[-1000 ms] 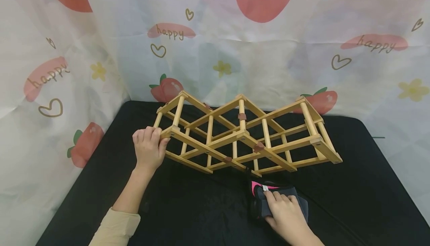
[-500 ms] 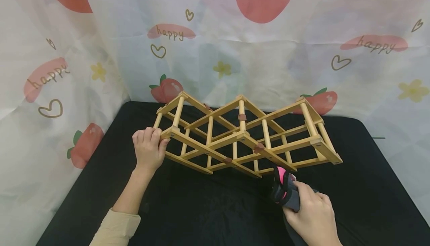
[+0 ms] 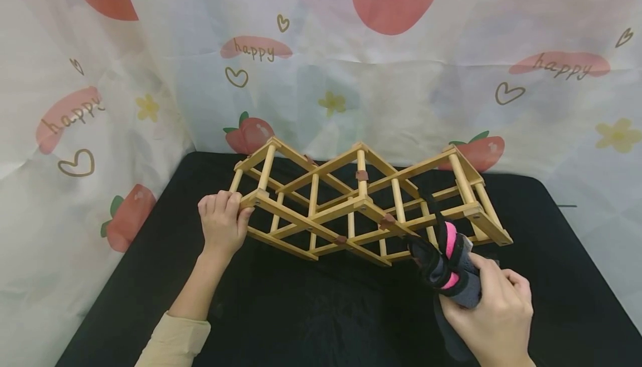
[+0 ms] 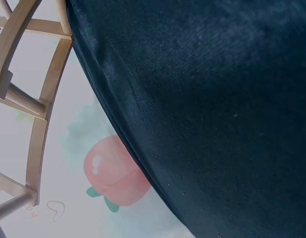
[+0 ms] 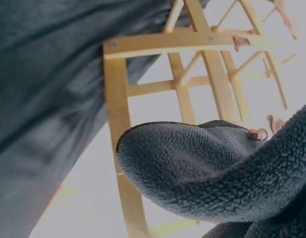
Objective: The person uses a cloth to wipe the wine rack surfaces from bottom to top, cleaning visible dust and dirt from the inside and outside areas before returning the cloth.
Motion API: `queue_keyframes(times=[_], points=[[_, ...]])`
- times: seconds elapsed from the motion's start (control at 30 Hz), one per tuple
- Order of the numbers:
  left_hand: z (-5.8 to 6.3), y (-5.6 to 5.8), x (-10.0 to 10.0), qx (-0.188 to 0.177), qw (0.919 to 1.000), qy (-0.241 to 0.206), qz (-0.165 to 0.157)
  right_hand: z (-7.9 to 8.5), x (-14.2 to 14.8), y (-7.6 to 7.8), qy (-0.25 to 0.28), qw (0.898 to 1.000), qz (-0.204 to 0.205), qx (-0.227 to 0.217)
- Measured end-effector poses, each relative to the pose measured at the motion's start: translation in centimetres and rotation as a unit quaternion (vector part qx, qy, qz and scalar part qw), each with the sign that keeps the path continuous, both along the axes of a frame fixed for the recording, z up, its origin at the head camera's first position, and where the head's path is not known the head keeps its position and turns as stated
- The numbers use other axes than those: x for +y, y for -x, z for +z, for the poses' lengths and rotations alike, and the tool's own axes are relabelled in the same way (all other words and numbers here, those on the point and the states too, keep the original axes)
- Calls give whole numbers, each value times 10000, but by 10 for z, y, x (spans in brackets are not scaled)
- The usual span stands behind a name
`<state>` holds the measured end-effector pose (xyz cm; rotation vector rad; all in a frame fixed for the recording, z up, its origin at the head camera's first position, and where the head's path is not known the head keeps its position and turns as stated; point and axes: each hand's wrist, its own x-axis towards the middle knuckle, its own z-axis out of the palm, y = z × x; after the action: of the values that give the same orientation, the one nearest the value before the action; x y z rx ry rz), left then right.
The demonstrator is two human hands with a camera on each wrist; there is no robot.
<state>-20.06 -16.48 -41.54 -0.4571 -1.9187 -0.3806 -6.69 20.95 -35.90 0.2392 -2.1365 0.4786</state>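
Note:
A wooden lattice wine rack stands stretched out in zigzag form across the table. My left hand grips its left front corner, fingers over the wood and thumb at the near side. In my right hand is a folded grey fleecy fabric item with black edging, pink patches and black straps. Its front end overlaps the rack's right front part in the head view. The right wrist view shows the fleecy item's grey pile close up, before the rack's slats. In the left wrist view the left hand is hidden.
Black cloth covers the table. Behind and at the left hangs a pale curtain printed with fruit, hearts and "happy". Small brown patches sit on several of the rack's slats.
My right hand has lifted the fleecy item off the table, moving right and forward to the rack's right front while turning it upright. The left hand and the rack stay where they were.

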Motion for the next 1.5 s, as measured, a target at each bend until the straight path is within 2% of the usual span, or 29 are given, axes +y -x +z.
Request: queue_keyframes(times=[0.2, 0.43, 0.63, 1.13, 1.5], points=[[0, 0, 0, 6, 10000, -8, -15, 15, -4, 5, 390, 9974, -171, 581], [0, 0, 0, -21, 10000, -8, -2, 31, -10, 9, 957, 9881, -269, 1175], [0, -1, 0, -57, 10000, -33, -23, 36, -19, 17, 1086, 9845, -145, 1372], [-1, 0, 0, -81, 10000, 5, -23, 31, -37, 44, 538, 9928, 384, 1003], [0, -2, 0, -116, 9999, -16, -8, 24, -47, 60, -179, 9970, 708, 273]])
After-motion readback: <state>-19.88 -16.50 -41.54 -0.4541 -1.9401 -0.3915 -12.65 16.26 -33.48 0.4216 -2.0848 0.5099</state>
